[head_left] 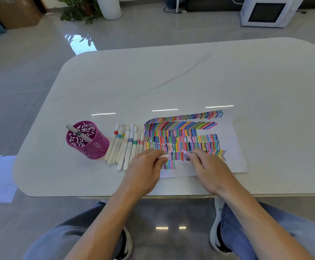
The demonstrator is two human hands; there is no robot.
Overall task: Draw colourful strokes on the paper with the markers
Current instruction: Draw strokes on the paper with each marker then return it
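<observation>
A white sheet of paper point(233, 147) lies on the table, covered with rows of colourful strokes. My right hand point(207, 166) grips a pale pink marker point(185, 154) with its tip pointing left over the lower rows. My left hand point(145, 169) rests on the paper's left edge and pinches a small white cap point(163, 156). Several white markers point(126, 145) with coloured bands lie side by side just left of the paper.
A magenta perforated pen cup point(89, 140) stands left of the loose markers with one grey-banded marker point(77, 132) leaning in it. The white marble table point(171, 77) has rounded corners. A microwave point(269, 12) and a potted plant point(81, 10) sit on the floor beyond.
</observation>
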